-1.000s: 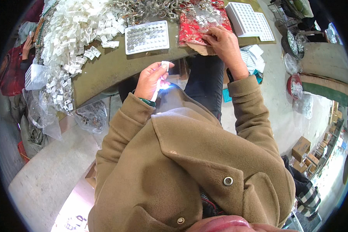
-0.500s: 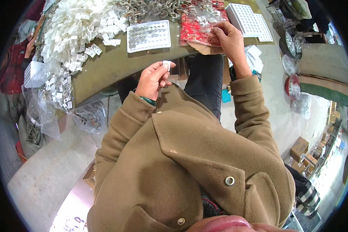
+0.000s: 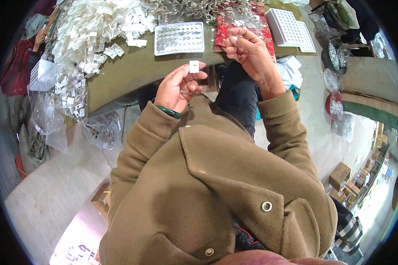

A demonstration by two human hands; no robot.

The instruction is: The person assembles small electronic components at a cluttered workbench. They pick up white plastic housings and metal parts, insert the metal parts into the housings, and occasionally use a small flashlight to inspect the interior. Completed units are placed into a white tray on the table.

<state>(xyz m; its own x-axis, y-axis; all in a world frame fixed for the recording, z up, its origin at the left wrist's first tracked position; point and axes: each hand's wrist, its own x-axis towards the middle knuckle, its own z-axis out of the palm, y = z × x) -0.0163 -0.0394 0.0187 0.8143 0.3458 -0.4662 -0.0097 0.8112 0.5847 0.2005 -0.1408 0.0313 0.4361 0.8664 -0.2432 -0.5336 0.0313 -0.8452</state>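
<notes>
White plastic piece [image 3: 194, 67]: pinched in my left hand [image 3: 177, 87]!
Right hand [image 3: 252, 57]: half-curled near red floral cloth [image 3: 220, 33]; any grip, I can't tell.

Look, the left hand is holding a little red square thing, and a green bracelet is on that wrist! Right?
Almost: the little square thing in the left hand is white, not red, as the head view shows. You're right about the green bracelet.

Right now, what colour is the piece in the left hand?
The piece is mostly white; best seen in the head view.
</notes>
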